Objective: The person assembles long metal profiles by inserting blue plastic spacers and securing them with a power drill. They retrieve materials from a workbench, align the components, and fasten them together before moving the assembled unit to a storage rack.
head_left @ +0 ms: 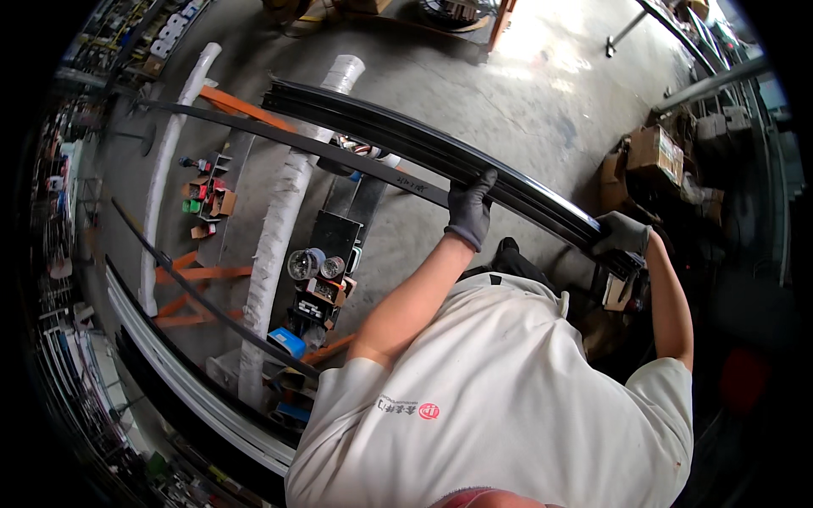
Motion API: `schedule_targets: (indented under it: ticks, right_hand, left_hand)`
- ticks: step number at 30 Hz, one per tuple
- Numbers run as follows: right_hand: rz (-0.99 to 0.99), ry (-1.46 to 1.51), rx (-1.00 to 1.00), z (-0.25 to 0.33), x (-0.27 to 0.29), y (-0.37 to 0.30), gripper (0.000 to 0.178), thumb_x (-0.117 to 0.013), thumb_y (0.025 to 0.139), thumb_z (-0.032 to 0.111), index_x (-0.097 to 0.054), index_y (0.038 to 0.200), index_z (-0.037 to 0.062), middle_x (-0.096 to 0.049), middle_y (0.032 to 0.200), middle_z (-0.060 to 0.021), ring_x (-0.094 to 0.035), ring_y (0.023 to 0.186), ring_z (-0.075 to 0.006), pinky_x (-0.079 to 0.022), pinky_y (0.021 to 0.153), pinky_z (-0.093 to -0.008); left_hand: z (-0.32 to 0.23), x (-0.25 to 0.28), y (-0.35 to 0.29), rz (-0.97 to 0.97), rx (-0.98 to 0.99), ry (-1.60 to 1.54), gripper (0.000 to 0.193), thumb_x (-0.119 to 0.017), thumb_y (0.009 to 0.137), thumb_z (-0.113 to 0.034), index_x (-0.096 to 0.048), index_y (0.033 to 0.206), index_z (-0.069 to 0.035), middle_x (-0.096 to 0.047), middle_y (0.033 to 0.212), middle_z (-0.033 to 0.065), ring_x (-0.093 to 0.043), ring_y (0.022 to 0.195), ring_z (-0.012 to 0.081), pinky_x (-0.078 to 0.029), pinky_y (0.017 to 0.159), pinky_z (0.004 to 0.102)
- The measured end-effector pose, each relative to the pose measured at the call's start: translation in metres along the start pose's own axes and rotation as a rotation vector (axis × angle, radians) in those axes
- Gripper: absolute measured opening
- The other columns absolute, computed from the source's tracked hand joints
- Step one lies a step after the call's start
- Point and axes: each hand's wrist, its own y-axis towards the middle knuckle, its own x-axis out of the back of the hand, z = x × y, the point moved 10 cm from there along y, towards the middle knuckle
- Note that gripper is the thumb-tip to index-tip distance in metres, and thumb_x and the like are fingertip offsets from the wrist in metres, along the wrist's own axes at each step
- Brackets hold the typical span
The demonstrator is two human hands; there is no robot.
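Observation:
A long black metal profile (381, 124) with grooves lies slantwise in front of me. Its far-left end rests on a white-wrapped rack bar (343, 76), and its right end comes near my body. My left hand (470, 212), in a dark grey glove, is closed around the profile's near edge, right of its middle. A grey-gloved right hand (622, 234) grips the profile close to its right end; some of those fingers are hidden. Beside the profile runs a narrower flat dark bar (364, 163), whose right end reaches my left hand.
Further white-wrapped bars (275, 212) and orange supports (246, 108) form the rack at left. Between them stand shelves with jars (306, 263), small boxes and a blue box (287, 342). Cardboard boxes (654, 159) are stacked at right. Long pale profiles (195, 381) lie at lower left.

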Motion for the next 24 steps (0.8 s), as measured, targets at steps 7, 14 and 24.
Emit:
schedule_targets:
  ticks: [7, 14, 24]
  right_hand:
    - [0.117, -0.157, 0.208, 0.085, 0.018, 0.041, 0.037, -0.09, 0.07, 0.011, -0.078, 0.104, 0.0023, -0.078, 0.089, -0.0079, -0.073, 0.078, -0.0163, -0.06, 0.074, -0.0356]
    - [0.424, -0.346, 0.233, 0.006, 0.045, 0.174, 0.026, -0.087, 0.08, 0.015, -0.073, 0.096, 0.0006, -0.075, 0.085, -0.0097, -0.071, 0.075, -0.0181, -0.058, 0.07, -0.0334]
    - [0.701, -0.456, 0.825, 0.22, -0.065, 0.126, 0.036, -0.09, 0.075, 0.014, -0.066, 0.099, 0.0016, -0.067, 0.083, -0.0019, -0.058, 0.074, -0.0112, -0.051, 0.068, -0.0306]
  left_hand:
    - [-0.022, 0.013, 0.014, -0.007, -0.205, 0.195, 0.021, -0.078, 0.094, -0.019, -0.072, 0.111, -0.008, -0.073, 0.101, 0.0014, -0.066, 0.098, 0.0129, -0.055, 0.089, 0.0299]
    - [-0.018, 0.058, -0.008, -0.401, -0.412, 0.192, 0.055, -0.085, 0.082, -0.006, -0.058, 0.131, -0.004, -0.067, 0.105, 0.0004, -0.063, 0.093, 0.0108, -0.054, 0.084, 0.0294]
    - [-0.022, 0.042, -0.204, -0.711, -0.896, -0.08, 0.04, -0.079, 0.089, -0.006, -0.066, 0.126, -0.006, -0.071, 0.115, 0.0035, -0.064, 0.106, 0.0149, -0.052, 0.097, 0.0347]
